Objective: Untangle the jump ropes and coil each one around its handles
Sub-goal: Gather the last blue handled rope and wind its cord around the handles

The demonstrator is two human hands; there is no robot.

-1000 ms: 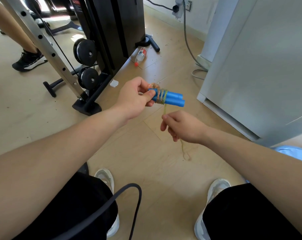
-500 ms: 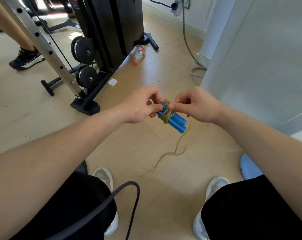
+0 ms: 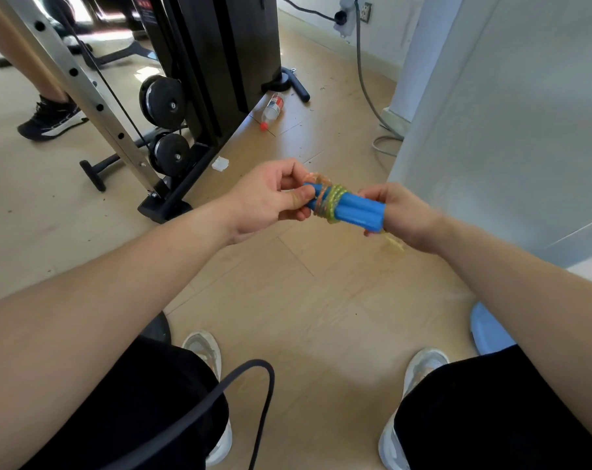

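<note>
Handles (image 3: 354, 212): two blue ones, held side by side as a bundle in mid-air above the floor (image 3: 321, 300), in front of the person's knees. The bundle lies roughly level, its right end a little lower.

Rope (image 3: 331, 201): yellow-green and orange, wound in several tight turns around the left half of the bundle. A short loose tail hangs blurred below the bundle's right end.

Left hand (image 3: 264, 201): thumb and fingers pinch the left end of the handles, just beside the coils.

Right hand (image 3: 406, 215): at the right end of the bundle and partly hidden behind it. Fingers curled, and the tail of the rope comes out from under them. It appears to grip the rope, but the contact itself is covered.

Below: both forearms reach in from the bottom corners. Black shorts, and two pale shoes (image 3: 203, 347) flat on the floor. A black cord (image 3: 267, 385) loops over the left thigh.

Further out: a black weight machine (image 3: 213, 62) with a perforated metal upright and two round pulleys stands at upper left. A plastic bottle (image 3: 273, 108) with a red cap lies on the floor beside its base. A small white scrap (image 3: 220, 163) lies nearer. A grey cable (image 3: 365, 86) runs down from a wall socket (image 3: 365, 11). A pale panel (image 3: 508, 130) fills the right side, with a light blue object (image 3: 488, 334) low beside it. Another person's leg and black shoe (image 3: 50, 122) stand at far left.
</note>
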